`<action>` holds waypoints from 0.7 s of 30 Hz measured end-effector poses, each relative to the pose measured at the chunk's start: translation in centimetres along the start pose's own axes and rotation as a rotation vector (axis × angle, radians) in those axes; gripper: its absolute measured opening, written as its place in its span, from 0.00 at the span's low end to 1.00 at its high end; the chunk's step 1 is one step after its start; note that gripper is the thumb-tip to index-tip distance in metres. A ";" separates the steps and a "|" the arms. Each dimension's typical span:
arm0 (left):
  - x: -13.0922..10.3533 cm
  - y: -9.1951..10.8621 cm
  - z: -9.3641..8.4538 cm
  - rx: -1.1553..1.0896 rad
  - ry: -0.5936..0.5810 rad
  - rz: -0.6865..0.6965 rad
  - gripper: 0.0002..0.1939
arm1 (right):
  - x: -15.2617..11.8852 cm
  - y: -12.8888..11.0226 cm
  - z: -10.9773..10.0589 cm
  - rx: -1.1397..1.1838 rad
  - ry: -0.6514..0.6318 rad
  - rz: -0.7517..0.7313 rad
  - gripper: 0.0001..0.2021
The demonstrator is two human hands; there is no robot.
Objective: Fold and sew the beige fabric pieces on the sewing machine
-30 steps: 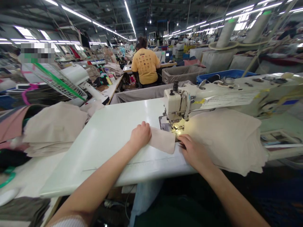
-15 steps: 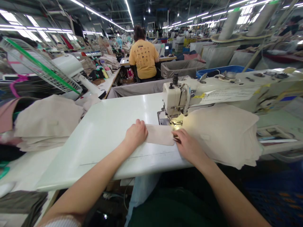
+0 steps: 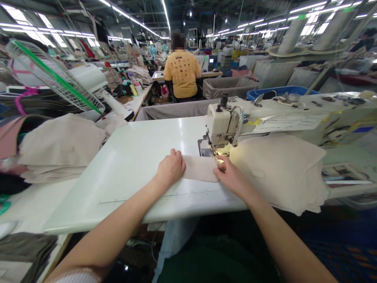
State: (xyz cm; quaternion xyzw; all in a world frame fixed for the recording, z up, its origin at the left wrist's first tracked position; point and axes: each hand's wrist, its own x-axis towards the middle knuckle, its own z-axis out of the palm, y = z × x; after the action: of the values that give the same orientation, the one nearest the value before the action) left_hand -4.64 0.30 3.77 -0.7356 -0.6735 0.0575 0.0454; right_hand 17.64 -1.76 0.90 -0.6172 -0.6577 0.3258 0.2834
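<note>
The left hand (image 3: 171, 168) has its fingers curled together on the left end of the cloth (image 3: 198, 169), a small pale beige piece, while the right hand (image 3: 231, 175) pinches its right end between thumb and fingers. The cloth lies on the table (image 3: 138, 153), just in front of the metal plate (image 3: 205, 147) and the lit needle area of the sewing machine (image 3: 220, 124). The tabletop is smooth and whitish, glossy under the lamps, with a thin marked line (image 3: 188, 194) near its front edge. Right of the needle, a stack (image 3: 279, 171) of larger beige pieces spreads under the machine's arm; away to the left sits a pile (image 3: 61, 143) of similar fabric. Behind the table are grey fabric bins (image 3: 229, 87) and a blue tub (image 3: 279, 92); farther off, a person in a yellow shirt (image 3: 182, 74) sits with their back turned. The room is a big, crowded workshop under long strip lights, with thread cones (image 3: 294, 35) standing at the upper right. A paper (image 3: 288, 121) on the machine's arm carries lines of writing too blurred to read; the shirt's back shows rows of small prints and a dark label, also illegible. The hands cover both ends of the cloth, a dark spot between the right fingers is hard to make out, and the machine's far end is cut off by the frame.
</note>
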 end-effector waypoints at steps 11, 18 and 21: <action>-0.7 -0.1 -0.5 0.000 -0.017 0.025 0.28 | 0.1 0.2 -0.8 -0.020 -0.105 0.018 0.34; -0.9 0.2 -0.5 0.008 -0.018 0.024 0.31 | -0.2 0.2 -1.0 0.020 -0.163 0.036 0.38; -0.8 0.0 -0.5 0.012 -0.017 0.024 0.31 | -0.2 0.3 -0.9 -0.006 -0.176 0.024 0.39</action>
State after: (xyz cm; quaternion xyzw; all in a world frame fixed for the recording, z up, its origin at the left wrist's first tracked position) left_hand -4.60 -0.46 4.26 -0.7427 -0.6647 0.0684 0.0436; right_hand 18.53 -1.90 1.29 -0.5949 -0.6735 0.3804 0.2187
